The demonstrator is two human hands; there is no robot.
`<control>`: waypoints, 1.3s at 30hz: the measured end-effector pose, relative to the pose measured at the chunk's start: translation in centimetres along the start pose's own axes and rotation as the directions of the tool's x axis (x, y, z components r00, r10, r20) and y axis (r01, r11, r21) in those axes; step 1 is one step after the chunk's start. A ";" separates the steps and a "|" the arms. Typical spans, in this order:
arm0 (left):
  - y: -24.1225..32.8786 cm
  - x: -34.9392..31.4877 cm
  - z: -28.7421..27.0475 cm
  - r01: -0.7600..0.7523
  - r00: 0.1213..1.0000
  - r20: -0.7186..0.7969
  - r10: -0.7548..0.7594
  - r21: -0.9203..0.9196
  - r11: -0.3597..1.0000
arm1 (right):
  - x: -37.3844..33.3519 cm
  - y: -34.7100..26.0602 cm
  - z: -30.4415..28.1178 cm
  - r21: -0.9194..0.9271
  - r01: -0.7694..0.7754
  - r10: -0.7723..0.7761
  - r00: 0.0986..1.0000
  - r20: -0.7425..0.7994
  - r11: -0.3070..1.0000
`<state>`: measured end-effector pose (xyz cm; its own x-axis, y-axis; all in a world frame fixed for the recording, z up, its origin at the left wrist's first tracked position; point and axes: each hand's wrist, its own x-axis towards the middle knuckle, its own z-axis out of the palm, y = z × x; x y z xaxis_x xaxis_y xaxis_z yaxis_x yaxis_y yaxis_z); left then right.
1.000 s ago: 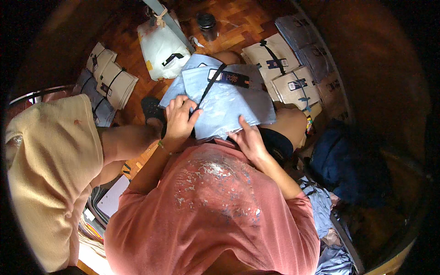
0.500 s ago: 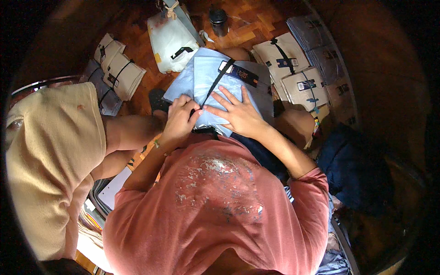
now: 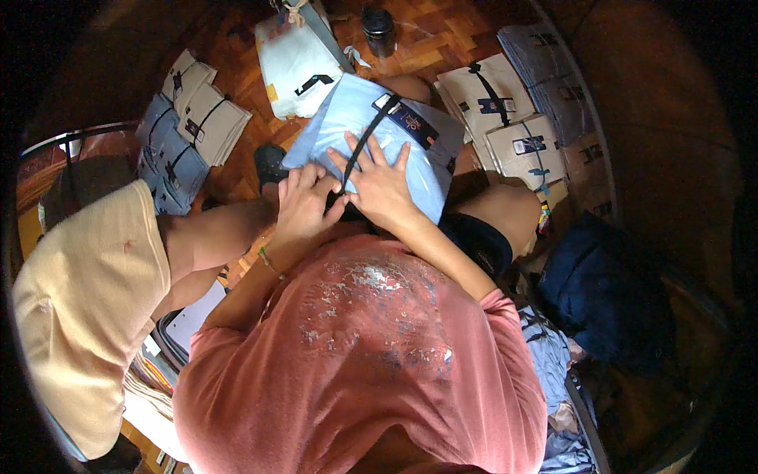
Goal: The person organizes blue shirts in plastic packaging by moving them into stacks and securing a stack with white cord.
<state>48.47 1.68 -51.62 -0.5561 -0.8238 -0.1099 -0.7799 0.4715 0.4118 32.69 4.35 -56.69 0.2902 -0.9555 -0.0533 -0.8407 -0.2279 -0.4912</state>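
1. Pinching a black strap (image 3: 377, 120) with fingers of the left hand (image 3: 302, 203).
2. Resting the right hand (image 3: 380, 186), fingers splayed and released, on a blue garment bundle (image 3: 425, 175).
3. Supporting that bundle on the lap (image 3: 475, 243).

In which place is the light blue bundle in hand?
In the head view, the bundle is above the picture's centre, under the spread right hand, with the left hand at its lower left.

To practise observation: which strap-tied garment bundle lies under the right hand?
The central light-blue garment bundle: the right hand rests on it, while other bundles lie aside, untouched.
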 end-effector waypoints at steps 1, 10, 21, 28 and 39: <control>0.0 -0.2 0.2 0.004 1.000 0.013 -0.004 0.004 1.000 | -0.1 0.1 -0.1 0.020 0.017 -0.017 1.000 0.010 1.000; 0.0 -0.4 0.7 -0.064 0.998 0.010 0.064 -0.021 0.998 | -8.9 13.3 6.0 0.908 -0.293 0.711 0.704 -0.007 0.300; -2.5 3.2 0.4 -0.180 0.982 -0.073 0.172 -0.118 0.977 | -6.6 6.9 1.3 0.854 -0.520 0.620 0.673 0.402 0.011; -11.6 9.5 3.9 0.555 0.832 0.497 -0.247 -0.747 0.367 | -6.5 6.9 2.2 0.954 -0.233 0.673 0.677 0.298 -0.189; 0.6 17.5 10.6 0.462 0.886 0.464 0.008 -0.882 0.088 | -9.8 21.0 -4.8 0.885 -0.377 0.883 0.464 -0.074 0.272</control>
<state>35.25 -9.10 -62.93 -0.6319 -0.5798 -0.5143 -0.0719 -0.6168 0.7838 9.99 7.98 -62.37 -0.6415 -0.6582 -0.3940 0.0666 0.4639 -0.8834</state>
